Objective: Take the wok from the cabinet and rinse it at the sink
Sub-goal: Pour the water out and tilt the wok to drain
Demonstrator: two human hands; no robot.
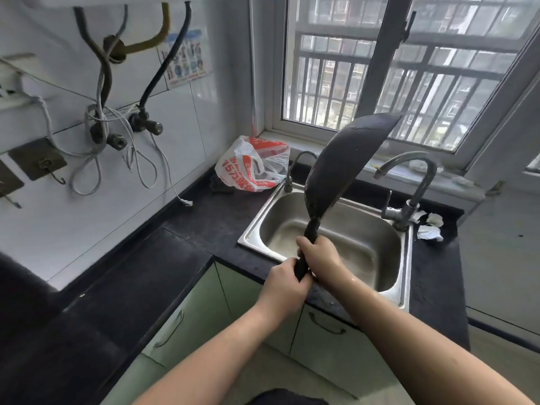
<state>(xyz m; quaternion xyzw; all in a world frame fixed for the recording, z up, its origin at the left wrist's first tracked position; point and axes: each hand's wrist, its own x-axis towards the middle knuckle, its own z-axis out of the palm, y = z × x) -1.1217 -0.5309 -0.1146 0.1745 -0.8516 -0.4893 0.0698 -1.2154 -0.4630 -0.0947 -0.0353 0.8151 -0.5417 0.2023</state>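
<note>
The black wok (344,162) is held up on edge above the steel sink (403,270), its dark underside facing me and its rim near the window. Both hands grip its black handle: my right hand (320,258) higher up, my left hand (285,283) just below it at the handle's end. The wok looks wet, and my right forearm glistens. The curved tap (415,176) stands at the sink's right rear, with its spout to the right of the wok; I see no water running from it.
A white and orange plastic bag (254,168) lies on the black counter (181,247) left of the sink. A second thin tap (295,168) rises at the sink's back left. Crumpled paper (429,229) sits right of the tap. Green cabinet doors (324,331) are below. Hoses and cables hang on the left wall.
</note>
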